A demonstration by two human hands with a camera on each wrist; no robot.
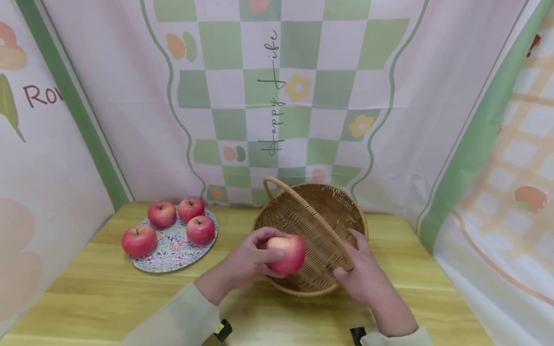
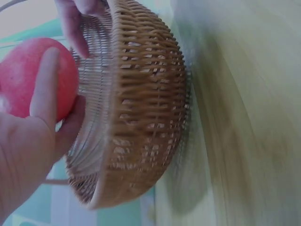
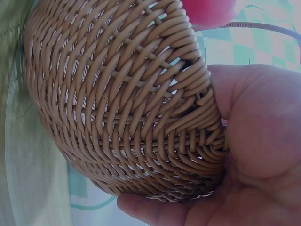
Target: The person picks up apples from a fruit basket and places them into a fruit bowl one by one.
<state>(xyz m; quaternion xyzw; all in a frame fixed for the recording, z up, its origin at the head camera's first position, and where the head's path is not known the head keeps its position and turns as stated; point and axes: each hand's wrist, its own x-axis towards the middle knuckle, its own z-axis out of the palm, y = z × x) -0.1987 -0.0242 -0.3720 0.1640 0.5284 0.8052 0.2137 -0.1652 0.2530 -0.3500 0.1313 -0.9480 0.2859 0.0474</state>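
My left hand (image 1: 253, 257) grips a red apple (image 1: 291, 254), thumb across its near side, over the left part of a round wicker basket (image 1: 309, 288). The left wrist view shows this apple (image 2: 28, 70) beside the basket's rim, not resting in it. My right hand (image 1: 363, 269) holds the basket at its right rim, by the foot of the arched handle (image 1: 311, 211). In the right wrist view, the thumb lies at the rim and a finger (image 3: 150, 209) reaches along the woven outside (image 3: 127, 103). The basket's visible inside holds no apple.
To the left lies a round patterned plate (image 1: 173, 247) with several red apples, one of them (image 1: 139, 241) at its left edge. The basket and plate stand on a wooden table (image 1: 86, 288). Printed curtains (image 1: 268, 96) hang close behind and at both sides.
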